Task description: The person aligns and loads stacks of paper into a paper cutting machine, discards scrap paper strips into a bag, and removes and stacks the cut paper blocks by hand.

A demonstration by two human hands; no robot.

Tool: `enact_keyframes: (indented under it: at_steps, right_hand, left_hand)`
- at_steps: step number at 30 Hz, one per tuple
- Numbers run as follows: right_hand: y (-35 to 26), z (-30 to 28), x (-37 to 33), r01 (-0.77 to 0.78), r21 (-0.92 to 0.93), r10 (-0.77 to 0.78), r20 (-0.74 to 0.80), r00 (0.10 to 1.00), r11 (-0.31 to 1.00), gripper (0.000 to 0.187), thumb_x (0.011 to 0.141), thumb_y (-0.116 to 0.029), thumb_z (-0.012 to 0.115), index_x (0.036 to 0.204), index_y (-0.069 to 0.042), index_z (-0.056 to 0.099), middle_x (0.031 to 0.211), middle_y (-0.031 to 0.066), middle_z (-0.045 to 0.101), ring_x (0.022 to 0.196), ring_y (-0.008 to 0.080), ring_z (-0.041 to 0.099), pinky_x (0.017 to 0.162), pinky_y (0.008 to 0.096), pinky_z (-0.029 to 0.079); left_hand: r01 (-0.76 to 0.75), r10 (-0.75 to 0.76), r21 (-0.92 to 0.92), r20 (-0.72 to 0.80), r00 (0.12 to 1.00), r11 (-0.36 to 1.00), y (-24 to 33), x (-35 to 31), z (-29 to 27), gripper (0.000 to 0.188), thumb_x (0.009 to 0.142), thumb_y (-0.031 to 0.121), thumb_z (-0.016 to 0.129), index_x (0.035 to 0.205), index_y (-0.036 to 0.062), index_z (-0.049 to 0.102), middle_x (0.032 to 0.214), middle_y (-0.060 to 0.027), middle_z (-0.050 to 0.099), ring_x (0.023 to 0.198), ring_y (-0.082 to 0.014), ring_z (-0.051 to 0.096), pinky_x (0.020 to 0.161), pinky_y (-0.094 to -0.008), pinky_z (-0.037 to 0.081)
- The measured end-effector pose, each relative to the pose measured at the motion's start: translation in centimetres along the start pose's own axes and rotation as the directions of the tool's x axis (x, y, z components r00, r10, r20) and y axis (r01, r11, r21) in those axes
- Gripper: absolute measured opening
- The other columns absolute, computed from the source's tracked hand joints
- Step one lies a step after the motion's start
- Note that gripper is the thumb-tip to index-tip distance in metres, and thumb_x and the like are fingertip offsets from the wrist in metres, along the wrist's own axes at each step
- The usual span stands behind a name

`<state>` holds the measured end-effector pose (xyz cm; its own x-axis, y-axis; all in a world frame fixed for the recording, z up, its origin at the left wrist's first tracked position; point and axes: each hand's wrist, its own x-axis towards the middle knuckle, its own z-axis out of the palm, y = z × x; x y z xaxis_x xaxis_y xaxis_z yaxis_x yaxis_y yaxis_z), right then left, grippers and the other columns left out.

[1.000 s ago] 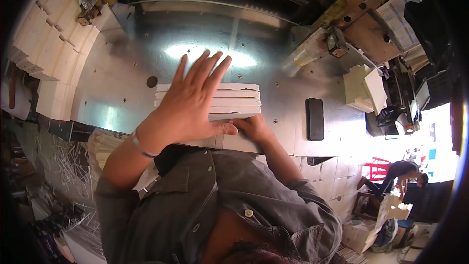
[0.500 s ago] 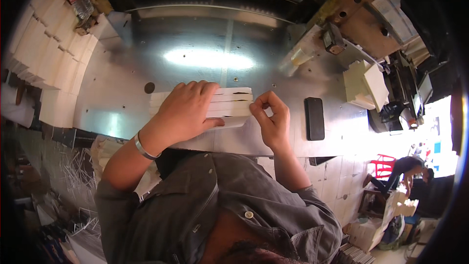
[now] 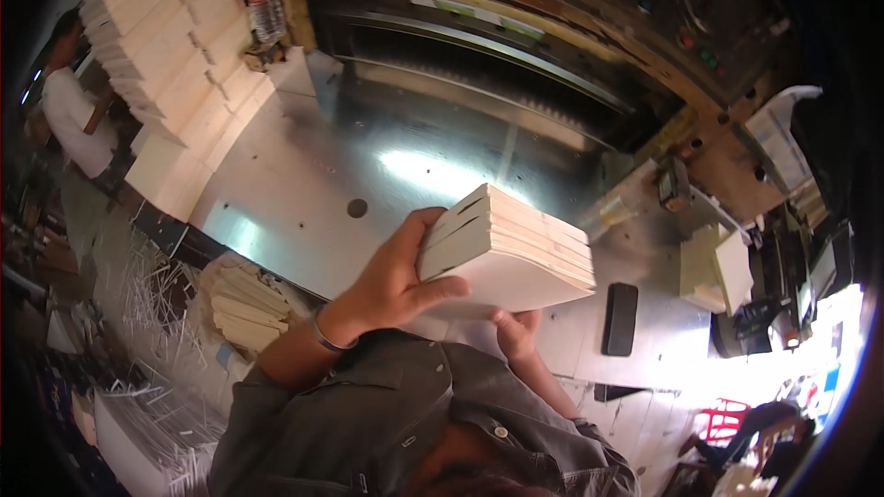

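Note:
A thick stack of cream-white paper blocks (image 3: 516, 262) is tilted above the near edge of a metal table (image 3: 318, 244). Dark gaps show between the blocks on its left end. My left hand (image 3: 401, 271) grips that left end, with the thumb along the near face and the fingers behind. Below the stack, my right hand (image 3: 518, 333) has its thumb at the lower near edge; its other fingers are mostly hidden under the paper.
A black phone (image 3: 621, 319) lies to the right. Tall paper stacks (image 3: 175, 83) and a plastic bottle (image 3: 264, 5) stand at left, with a dark machine slot (image 3: 479, 74) behind. More paper blocks (image 3: 704, 267) sit at right. One person (image 3: 78, 120) is at far left.
The stack has been lifted and turned, so its long side now slants to the right. My right hand has gone from beside its right end to underneath. The view has swung round.

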<state>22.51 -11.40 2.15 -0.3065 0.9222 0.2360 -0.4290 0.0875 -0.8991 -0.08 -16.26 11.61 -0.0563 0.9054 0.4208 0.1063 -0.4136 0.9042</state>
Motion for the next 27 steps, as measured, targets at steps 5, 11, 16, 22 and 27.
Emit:
enact_keyframes:
  at_steps: [5,11,16,22,27]
  right_hand:
    - [-4.6,1.0,4.3,0.097,-0.076,-0.087,0.130,0.988,0.992,0.096,0.075,-0.025,0.094,0.146,0.004,0.036,0.128,0.0116,0.060,0.109,0.0187,0.060,0.096,0.0322,0.049]
    - [-7.6,3.7,9.0,0.027,-0.178,0.030,0.310,0.950,0.984,0.088,0.073,-0.023,0.093,0.140,0.004,0.042,0.123,0.0122,0.062,0.109,0.0221,0.062,0.097,0.0364,0.050]
    - [-1.6,3.7,9.3,-0.274,-0.152,0.291,0.107,0.951,0.950,0.062,0.089,-0.025,0.074,0.138,0.004,0.048,0.120,0.0164,0.064,0.102,0.0236,0.066,0.090,0.0352,0.054]
    - [0.3,1.6,6.0,-0.522,-0.158,0.536,0.059,0.842,0.838,0.046,0.102,-0.028,0.062,0.134,0.005,0.053,0.116,0.0178,0.069,0.098,0.0243,0.071,0.086,0.0374,0.058]
    - [1.3,0.7,4.7,-0.592,0.019,0.591,0.049,0.805,0.806,0.039,0.104,-0.024,0.059,0.129,0.007,0.055,0.113,0.0188,0.070,0.095,0.0242,0.072,0.080,0.0362,0.060]
  left_hand:
    - [0.105,-0.109,-0.123,-0.031,0.994,0.987,-0.4,-2.2,-3.3,0.087,0.086,0.035,0.086,0.147,-0.0036,0.036,0.141,-0.0127,0.052,0.133,-0.0203,0.048,0.111,-0.0380,0.039]
    - [0.072,-0.065,-0.513,0.030,0.997,0.855,-1.3,-4.5,-5.5,0.075,0.101,0.023,0.068,0.160,0.0008,0.027,0.155,-0.0120,0.043,0.146,-0.0214,0.038,0.118,-0.0400,0.034]
    - [0.416,-0.509,-0.478,-0.077,0.857,0.774,-1.3,-3.2,-4.9,0.065,0.103,0.022,0.064,0.154,-0.0036,0.032,0.126,-0.0166,0.066,0.112,-0.0225,0.066,0.096,-0.0376,0.053]
    - [0.497,-0.610,-0.419,-0.200,0.767,0.760,-6.7,-5.6,-4.2,0.072,0.095,0.028,0.075,0.148,-0.0044,0.038,0.125,-0.0223,0.065,0.113,-0.0254,0.066,0.096,-0.0380,0.053]
    - [0.478,-0.589,-0.412,-0.199,0.783,0.776,-6.4,-5.9,-3.6,0.073,0.093,0.027,0.077,0.147,-0.0044,0.040,0.125,-0.0215,0.066,0.113,-0.0249,0.067,0.095,-0.0372,0.054]
